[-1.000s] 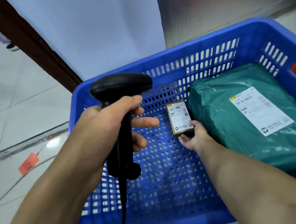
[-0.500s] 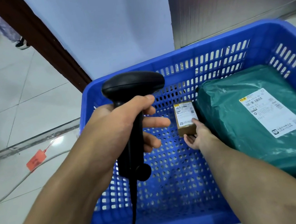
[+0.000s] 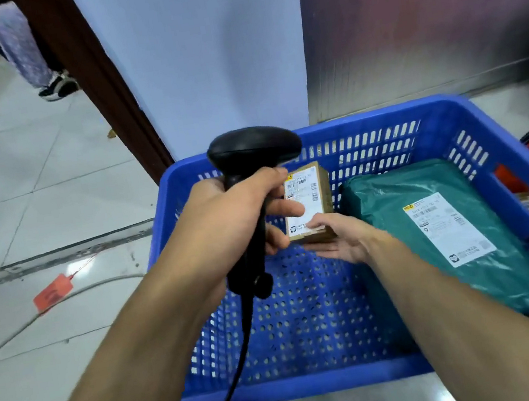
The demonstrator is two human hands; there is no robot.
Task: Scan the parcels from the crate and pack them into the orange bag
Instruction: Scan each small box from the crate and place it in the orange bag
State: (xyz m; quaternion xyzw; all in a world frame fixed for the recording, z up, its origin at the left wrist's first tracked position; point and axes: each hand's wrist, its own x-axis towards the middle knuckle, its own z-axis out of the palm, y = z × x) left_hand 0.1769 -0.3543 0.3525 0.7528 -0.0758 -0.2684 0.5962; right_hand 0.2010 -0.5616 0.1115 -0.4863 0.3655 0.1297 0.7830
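The small brown box (image 3: 309,205), which lay on the crate floor a second ago, is now lifted and tilted label-up by the right hand (image 3: 338,240), clamped on its lower end; the left hand (image 3: 235,219) grips the black scanner (image 3: 252,174), its head just above the label (scan seemingly imminent). The green mailer (image 3: 453,239) lies at three o'clock in the blue crate (image 3: 319,382); label print is too small to read.

small box (image 3: 308,203) lifted off crate floor by right hand (image 3: 338,240), tilted up beside scanner (image 3: 251,167)
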